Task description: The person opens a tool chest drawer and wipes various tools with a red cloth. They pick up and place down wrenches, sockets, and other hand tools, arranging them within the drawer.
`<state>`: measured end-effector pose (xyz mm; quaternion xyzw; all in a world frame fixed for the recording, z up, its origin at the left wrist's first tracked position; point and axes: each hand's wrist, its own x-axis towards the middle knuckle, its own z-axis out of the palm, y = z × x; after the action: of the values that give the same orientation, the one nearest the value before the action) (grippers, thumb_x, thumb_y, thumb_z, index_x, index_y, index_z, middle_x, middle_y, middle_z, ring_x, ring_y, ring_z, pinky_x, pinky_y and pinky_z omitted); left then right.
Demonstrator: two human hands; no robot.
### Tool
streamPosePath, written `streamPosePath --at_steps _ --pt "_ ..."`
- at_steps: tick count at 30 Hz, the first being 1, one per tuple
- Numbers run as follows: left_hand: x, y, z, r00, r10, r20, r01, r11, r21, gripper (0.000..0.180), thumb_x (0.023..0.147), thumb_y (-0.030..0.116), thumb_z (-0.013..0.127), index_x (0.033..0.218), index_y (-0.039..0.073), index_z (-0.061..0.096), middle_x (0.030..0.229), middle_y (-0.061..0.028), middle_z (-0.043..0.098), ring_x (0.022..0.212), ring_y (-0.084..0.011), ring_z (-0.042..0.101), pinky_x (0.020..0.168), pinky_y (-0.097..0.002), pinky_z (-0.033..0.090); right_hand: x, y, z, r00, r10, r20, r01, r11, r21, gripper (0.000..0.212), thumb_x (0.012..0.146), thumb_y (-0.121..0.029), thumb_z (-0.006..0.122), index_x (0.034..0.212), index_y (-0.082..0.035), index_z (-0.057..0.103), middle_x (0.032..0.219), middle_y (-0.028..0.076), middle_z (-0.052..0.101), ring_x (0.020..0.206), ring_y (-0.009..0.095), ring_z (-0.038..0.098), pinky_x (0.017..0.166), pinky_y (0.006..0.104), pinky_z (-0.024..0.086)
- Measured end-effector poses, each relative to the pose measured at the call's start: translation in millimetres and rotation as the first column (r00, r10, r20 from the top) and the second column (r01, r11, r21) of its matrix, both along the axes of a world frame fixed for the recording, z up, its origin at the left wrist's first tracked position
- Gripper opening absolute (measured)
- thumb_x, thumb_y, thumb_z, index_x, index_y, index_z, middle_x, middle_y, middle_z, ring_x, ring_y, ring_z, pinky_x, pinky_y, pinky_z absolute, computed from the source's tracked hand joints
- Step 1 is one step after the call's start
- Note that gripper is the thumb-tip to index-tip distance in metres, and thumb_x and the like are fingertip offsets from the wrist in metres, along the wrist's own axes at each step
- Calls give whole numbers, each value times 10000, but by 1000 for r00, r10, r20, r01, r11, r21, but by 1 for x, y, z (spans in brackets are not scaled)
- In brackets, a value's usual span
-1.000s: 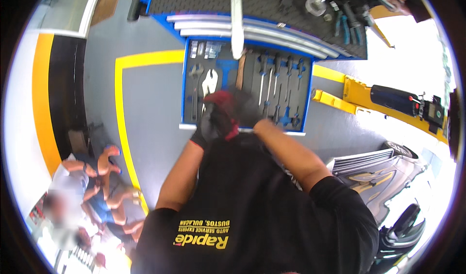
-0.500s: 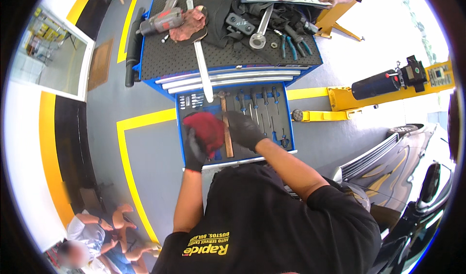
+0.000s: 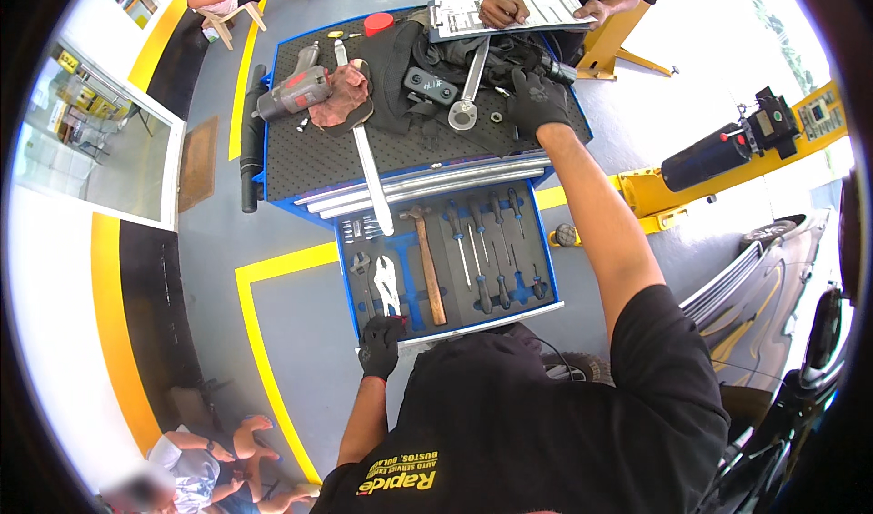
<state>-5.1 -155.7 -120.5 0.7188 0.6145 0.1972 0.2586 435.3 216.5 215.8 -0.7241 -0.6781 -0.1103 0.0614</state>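
My left hand (image 3: 379, 346), in a dark glove, is closed at the front edge of the open drawer (image 3: 491, 325). A sliver of red cloth (image 3: 402, 319) shows beside its fingers; the rest is hidden. Just beyond it lie silver locking pliers (image 3: 386, 285), an adjustable wrench (image 3: 361, 267) and a wooden-handled hammer (image 3: 431, 273). My right hand (image 3: 538, 105), gloved too, reaches onto the right side of the cabinet top, over the spot where blue-handled pliers lay. Its fingers point down and away, and what lies beneath them is hidden. A large ratchet wrench (image 3: 466, 100) rests left of it.
Screwdrivers (image 3: 482, 250) fill the drawer's right half. On the cabinet top (image 3: 300, 164) lie an impact wrench (image 3: 296, 94), a pinkish rag (image 3: 341, 95) and a long metal bar (image 3: 371, 173). Opposite, another person's hand (image 3: 503, 9) writes on a clipboard (image 3: 455, 15). A car (image 3: 773, 287) stands right.
My right hand has gone from above the drawer to the pliers' place on the cabinet top. My left hand has drawn back with the red cloth, uncovering the locking pliers and adjustable wrench.
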Motion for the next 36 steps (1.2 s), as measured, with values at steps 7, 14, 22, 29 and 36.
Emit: streamPosePath --at_steps 7,14,22,29,36 --pt "-5 5 -3 988 20 156 -15 999 -36 262 1013 213 619 1218 155 771 1400 -88 649 1370 -328 565 1140 -495 439 -4 41 23 986 -128 -108 91 952 -291 599 841 -331 736 1352 -58 582 1254 269 732 1216 384 710 1033 478 552" --pt "-2 3 -7 991 79 105 -73 996 -57 273 996 192 624 1234 181 760 1403 -76 650 1383 -317 551 1104 -501 437 -6 45 12 992 -57 -113 6 913 -409 857 780 -413 713 1518 -44 480 1330 303 691 1267 399 677 1076 476 522" --pt "-2 10 11 984 81 158 -73 996 -54 258 1030 227 582 1228 175 740 1290 -107 682 1245 -346 622 1035 -490 500 -34 19 23 985 -77 -152 3 899 -437 793 838 -394 702 1466 54 517 1355 278 691 1272 406 677 1077 464 534" --pt "19 25 41 996 -23 -84 17 997 -73 231 988 248 630 1176 202 756 1099 -104 702 1022 -359 665 871 -507 525 -41 5 25 992 -29 -124 -33 884 -467 803 870 -449 643 1460 84 532 1383 313 661 1301 411 657 1104 457 512" --pt "139 145 274 994 -101 35 65 829 556 507 819 384 863 1150 30 711 890 -155 659 789 -389 666 649 -513 536 -41 -13 27 987 -17 -158 -58 888 -457 850 866 -493 674 1470 77 491 1393 334 640 1304 436 643 1093 475 507"
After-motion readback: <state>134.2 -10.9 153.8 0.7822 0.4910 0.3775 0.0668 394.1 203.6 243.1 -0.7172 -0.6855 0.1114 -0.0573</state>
